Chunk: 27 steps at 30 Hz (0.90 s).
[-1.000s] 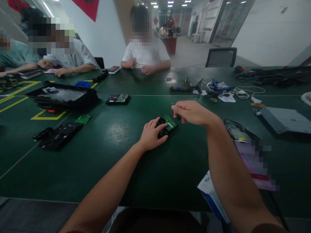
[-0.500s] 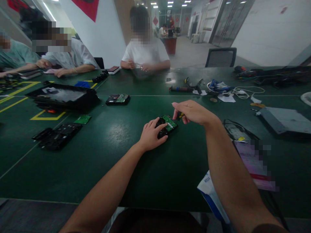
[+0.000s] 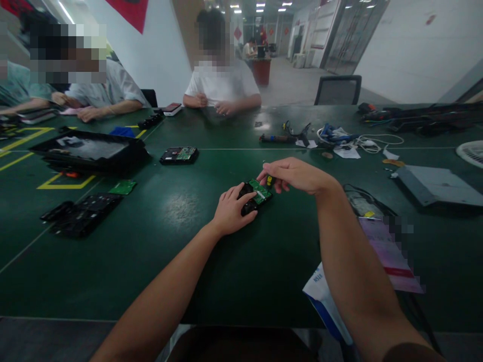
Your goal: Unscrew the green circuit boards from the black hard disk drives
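Observation:
A hard drive with a green circuit board facing up lies on the dark green table in front of me. My left hand grips it from the left, with fingers and thumb spread across its black part and the edge of the board. My right hand is bent over the drive's far right corner. Its fingers are closed around a screwdriver with a yellow and black handle, pointing down. The screwdriver's tip is too small to make out, so I cannot tell whether it touches the board.
Another hard drive lies farther back. To the left are a black plastic housing, a loose green board and black parts. Cables and a grey metal box are on the right. Several people sit across the table.
My right hand has moved slightly left with the screwdriver, closer to the board, and more of the handle shows. My left hand keeps its hold on the hard drive.

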Motion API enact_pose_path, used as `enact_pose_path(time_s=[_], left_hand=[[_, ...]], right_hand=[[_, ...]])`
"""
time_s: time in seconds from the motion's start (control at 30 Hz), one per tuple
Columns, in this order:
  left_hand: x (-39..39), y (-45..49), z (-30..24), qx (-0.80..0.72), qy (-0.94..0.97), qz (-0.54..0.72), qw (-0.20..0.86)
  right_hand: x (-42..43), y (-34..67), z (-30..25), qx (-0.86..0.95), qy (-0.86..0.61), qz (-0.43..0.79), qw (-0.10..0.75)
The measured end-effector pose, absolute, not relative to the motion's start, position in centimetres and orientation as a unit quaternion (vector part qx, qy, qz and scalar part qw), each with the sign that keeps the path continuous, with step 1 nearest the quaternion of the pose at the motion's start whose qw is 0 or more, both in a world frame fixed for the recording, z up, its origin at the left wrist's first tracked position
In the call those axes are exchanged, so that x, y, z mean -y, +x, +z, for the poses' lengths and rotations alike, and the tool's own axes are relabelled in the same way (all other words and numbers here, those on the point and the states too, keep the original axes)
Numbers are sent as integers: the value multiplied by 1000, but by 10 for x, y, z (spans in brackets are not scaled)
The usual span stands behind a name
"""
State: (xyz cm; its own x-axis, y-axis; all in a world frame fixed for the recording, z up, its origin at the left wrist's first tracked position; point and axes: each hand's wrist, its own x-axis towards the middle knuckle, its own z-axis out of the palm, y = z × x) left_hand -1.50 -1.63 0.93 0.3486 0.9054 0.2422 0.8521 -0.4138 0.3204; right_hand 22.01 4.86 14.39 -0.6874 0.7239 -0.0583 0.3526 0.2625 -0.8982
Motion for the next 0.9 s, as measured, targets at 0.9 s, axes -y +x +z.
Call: enact_pose_path(time_s=[0.9], left_hand=[[16, -15, 7, -538, 816, 199, 63]], right_hand=[[-52, 221, 141, 769, -341, 490, 229]])
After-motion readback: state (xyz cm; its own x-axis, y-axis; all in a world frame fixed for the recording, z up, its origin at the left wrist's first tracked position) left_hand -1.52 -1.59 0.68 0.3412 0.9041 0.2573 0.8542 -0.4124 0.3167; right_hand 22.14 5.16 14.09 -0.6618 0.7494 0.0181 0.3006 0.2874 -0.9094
